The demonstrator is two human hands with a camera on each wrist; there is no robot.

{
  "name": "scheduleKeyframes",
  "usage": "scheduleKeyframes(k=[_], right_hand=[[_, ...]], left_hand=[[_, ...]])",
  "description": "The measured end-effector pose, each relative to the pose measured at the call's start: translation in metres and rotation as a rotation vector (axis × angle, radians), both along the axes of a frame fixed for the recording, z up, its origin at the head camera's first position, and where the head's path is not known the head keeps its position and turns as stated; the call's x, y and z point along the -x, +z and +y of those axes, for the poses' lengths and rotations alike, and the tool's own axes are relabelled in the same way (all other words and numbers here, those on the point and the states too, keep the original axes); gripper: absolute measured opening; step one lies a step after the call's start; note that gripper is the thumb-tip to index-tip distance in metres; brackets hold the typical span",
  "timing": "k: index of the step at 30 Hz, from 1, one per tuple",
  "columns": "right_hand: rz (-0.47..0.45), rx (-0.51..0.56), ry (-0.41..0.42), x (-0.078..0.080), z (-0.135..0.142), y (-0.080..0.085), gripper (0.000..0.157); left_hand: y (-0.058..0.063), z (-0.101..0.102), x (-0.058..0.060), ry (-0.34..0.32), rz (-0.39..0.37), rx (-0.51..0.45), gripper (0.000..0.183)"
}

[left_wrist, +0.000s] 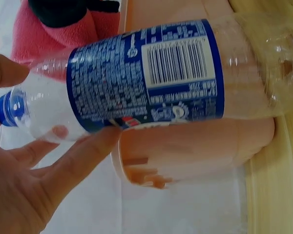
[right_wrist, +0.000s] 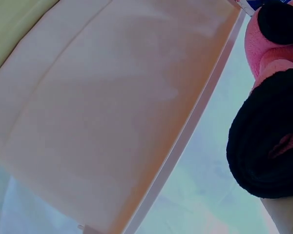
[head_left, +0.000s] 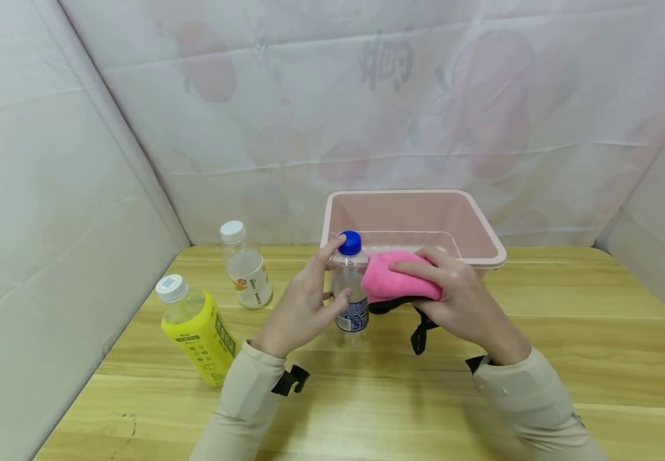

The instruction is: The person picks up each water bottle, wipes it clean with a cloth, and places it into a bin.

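Note:
In the head view my left hand [head_left: 300, 301] holds a clear plastic bottle [head_left: 352, 314] upright by its upper part, with one finger against its blue cap [head_left: 350, 242]. The left wrist view shows the bottle's blue label [left_wrist: 151, 78] with a barcode, the thumb and fingers around the shoulder. My right hand [head_left: 462, 294] grips a folded pink cloth [head_left: 393, 278] with black edging and a dangling black loop [head_left: 419, 336]. The cloth is right beside the bottle. From the right wrist, its rolled black edge [right_wrist: 254, 131] shows; the right fingers are hidden there.
Behind both hands stands a pale pink plastic basin [head_left: 491, 253]. To the left are an upright clear bottle [head_left: 250, 278] with a white cap and a bottle with a yellow label [head_left: 205, 339]. A white fabric wall [head_left: 286, 115] rises behind the wooden table [head_left: 402, 410].

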State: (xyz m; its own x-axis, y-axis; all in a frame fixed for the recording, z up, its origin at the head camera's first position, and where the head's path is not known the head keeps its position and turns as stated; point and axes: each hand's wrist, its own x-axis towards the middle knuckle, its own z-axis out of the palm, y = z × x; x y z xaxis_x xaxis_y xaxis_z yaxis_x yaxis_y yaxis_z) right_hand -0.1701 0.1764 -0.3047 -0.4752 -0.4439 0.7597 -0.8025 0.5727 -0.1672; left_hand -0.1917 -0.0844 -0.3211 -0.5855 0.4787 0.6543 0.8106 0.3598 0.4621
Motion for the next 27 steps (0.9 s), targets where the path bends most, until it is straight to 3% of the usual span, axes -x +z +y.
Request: scheduleKeyframes(k=[9,16,21,27], right_hand=[[0.006,-0.047,0.049,0.004,0.009,0.006,0.055],[-0.048,0.060,0.019,0.006,0.022,0.010,0.057],[-0.027,0.164,-0.012,0.006,0.020,0.009,0.054],[-0.019,0.362,-0.021,0.006,0.012,0.006,0.050]], left_hand=[[-0.002,0.015,-0.002,0.145,0.127,-0.020,0.072],[-0.006,0.023,0.001,0.209,0.230,-0.050,0.075],[-0.007,0.020,0.003,0.160,0.217,-0.055,0.074],[-0.003,0.016,0.003,0.041,0.118,-0.101,0.069]])
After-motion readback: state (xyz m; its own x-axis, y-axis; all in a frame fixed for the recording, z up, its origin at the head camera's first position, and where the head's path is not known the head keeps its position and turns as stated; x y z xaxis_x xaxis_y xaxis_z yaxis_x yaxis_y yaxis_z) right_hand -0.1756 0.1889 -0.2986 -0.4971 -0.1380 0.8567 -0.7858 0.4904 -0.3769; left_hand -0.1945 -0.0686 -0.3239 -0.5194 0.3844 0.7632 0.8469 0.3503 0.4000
